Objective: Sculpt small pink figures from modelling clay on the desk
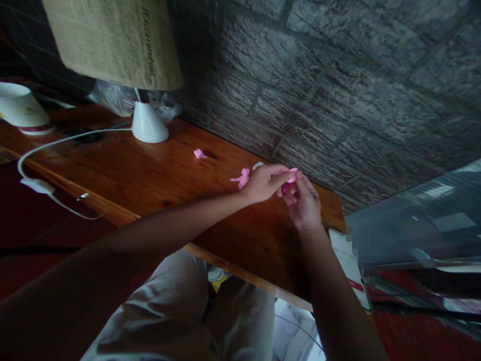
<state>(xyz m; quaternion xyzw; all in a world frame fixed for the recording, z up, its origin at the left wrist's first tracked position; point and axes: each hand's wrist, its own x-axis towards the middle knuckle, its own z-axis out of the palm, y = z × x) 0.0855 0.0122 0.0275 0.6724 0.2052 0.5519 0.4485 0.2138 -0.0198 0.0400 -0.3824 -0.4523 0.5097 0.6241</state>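
Observation:
My left hand (263, 183) and my right hand (305, 203) meet above the right part of the wooden table (165, 178). Between their fingertips they pinch a small piece of pink modelling clay (292, 174). A darker magenta bit (286, 187) shows just below it, partly covered by fingers. Close to my left wrist lies a pink clay figure (244, 176) with thin limbs, its right side partly hidden by the hand. Farther left rests a smaller pink clay lump (199, 154). Behind my left hand a small whitish object (258, 165) peeks out; its kind is unclear.
A lamp with a white base (149, 123) and printed shade (116, 42) stands at the back left, its white cord (71, 135) trailing off the front edge. Farther left is a paper cup (24, 108). A phone (349, 265) lies beside my right forearm. The stone wall (300, 90) borders the table.

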